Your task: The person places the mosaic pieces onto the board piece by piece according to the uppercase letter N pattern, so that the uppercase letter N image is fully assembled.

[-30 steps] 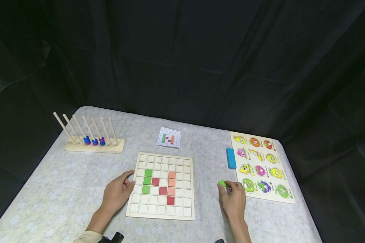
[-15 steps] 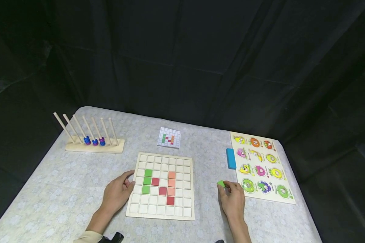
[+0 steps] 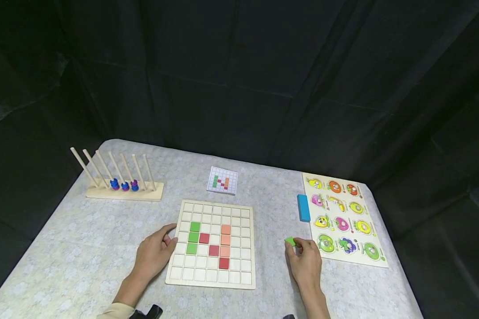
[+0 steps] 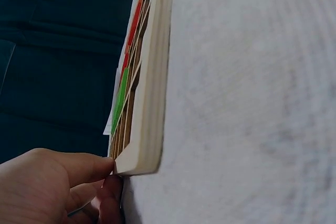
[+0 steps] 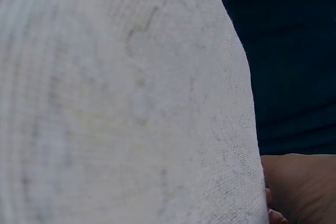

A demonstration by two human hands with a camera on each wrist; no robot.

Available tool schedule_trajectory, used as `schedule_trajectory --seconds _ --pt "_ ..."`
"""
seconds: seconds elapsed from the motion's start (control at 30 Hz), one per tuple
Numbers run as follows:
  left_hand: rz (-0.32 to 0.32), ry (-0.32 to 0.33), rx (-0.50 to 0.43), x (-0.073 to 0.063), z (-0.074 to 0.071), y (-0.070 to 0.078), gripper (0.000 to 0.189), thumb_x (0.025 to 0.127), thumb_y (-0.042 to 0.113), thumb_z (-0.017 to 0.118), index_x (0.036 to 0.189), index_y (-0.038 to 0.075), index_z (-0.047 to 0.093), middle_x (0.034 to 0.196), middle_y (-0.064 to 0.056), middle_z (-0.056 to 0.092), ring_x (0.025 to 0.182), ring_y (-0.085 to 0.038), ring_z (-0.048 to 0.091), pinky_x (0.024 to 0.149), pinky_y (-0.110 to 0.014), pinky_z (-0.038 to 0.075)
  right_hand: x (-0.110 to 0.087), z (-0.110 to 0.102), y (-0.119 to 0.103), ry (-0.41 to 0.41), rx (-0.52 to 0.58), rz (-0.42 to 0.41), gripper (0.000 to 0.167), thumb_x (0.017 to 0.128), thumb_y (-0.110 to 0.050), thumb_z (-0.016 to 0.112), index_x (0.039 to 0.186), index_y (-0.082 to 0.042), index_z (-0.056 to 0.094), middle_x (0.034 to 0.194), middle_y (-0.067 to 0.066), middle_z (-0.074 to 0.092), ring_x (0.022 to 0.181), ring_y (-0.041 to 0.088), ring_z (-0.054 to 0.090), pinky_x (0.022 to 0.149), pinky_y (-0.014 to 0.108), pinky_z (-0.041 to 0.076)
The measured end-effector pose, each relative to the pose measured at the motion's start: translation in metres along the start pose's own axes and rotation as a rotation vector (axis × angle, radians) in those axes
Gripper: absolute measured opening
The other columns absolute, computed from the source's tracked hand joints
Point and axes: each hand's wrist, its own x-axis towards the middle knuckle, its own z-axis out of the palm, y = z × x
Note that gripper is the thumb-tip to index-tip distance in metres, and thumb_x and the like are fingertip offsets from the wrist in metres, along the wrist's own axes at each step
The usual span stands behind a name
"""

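Note:
A wooden grid board [image 3: 240, 221] lies flat with green, red and salmon square tiles set in several of its cells. Against its left edge rests my left hand [image 3: 153, 254], the index finger and thumb apart and touching the side. The left wrist view shows that hand [image 4: 58, 187] at the corner of the board [image 4: 152, 108]. To the right of the board, my right hand [image 3: 306, 266] pinches a green tile [image 3: 290, 241] between thumb and fingers, close to the tablecloth. In the right wrist view only part of the hand [image 5: 304, 184] shows; the tile is hidden there.
A pattern card [image 3: 222, 180] lies behind the board. At the left stands a wooden peg rack [image 3: 153, 195] with blue and purple beads. A blue block [image 3: 303, 208] lies beside a fruit puzzle board [image 3: 369, 261] at the right. Black cloth [image 3: 239, 88] hangs behind the table.
My right hand has shifted very slightly left with the green tile still pinched, and the tile's tilt has changed a little. The left hand and the board stay in place.

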Motion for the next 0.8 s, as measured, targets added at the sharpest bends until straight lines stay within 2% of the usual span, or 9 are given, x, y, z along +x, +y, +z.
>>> schedule_trajectory --seconds 0.27,0.4,0.53,0.7,0.8 --pt "0.001 -0.009 -0.001 0.0 -0.001 0.001 0.039 0.093 0.015 0.067 0.131 0.007 0.065 0.071 0.002 0.061 0.057 -0.005 0.049 0.053 -0.023 0.036 -0.001 0.0 -0.004 -0.031 0.021 0.031 0.036 0.091 -0.02 0.072 0.111 0.009 0.069 0.099 0.02 0.065 0.092 0.032 0.063 0.08 0.044 0.049" --pt "-0.004 -0.01 0.001 0.0 -0.001 0.001 0.04 0.093 0.015 0.067 0.132 0.007 0.065 0.071 0.002 0.061 0.057 -0.006 0.049 0.053 -0.023 0.036 -0.004 0.0 -0.014 -0.066 0.035 0.012 0.036 0.091 -0.022 0.072 0.111 0.009 0.069 0.1 0.02 0.065 0.093 0.032 0.064 0.081 0.045 0.052" --pt "-0.01 -0.014 0.001 0.0 0.001 0.001 0.04 0.093 0.016 0.067 0.132 0.007 0.065 0.071 0.002 0.061 0.057 -0.006 0.05 0.054 -0.023 0.037 -0.012 0.002 -0.028 -0.087 0.047 -0.047 0.032 0.091 -0.02 0.073 0.109 0.007 0.07 0.099 0.017 0.065 0.092 0.029 0.064 0.08 0.042 0.053" --pt "0.002 -0.007 0.0 0.0 0.001 0.0 0.04 0.093 0.015 0.067 0.131 0.005 0.064 0.07 0.002 0.061 0.056 -0.005 0.05 0.053 -0.023 0.037 -0.028 0.01 -0.054 -0.152 0.067 -0.144 0.03 0.091 -0.022 0.074 0.108 0.002 0.072 0.095 0.008 0.065 0.085 0.017 0.059 0.072 0.028 0.049" --pt "0.011 -0.001 0.002 0.0 0.001 0.0 0.04 0.093 0.015 0.067 0.131 0.005 0.064 0.07 0.002 0.061 0.055 -0.005 0.049 0.052 -0.022 0.037 -0.036 0.013 -0.071 -0.177 0.097 -0.222 0.029 0.09 -0.024 0.076 0.108 -0.001 0.072 0.096 0.005 0.064 0.084 0.013 0.056 0.07 0.024 0.046"
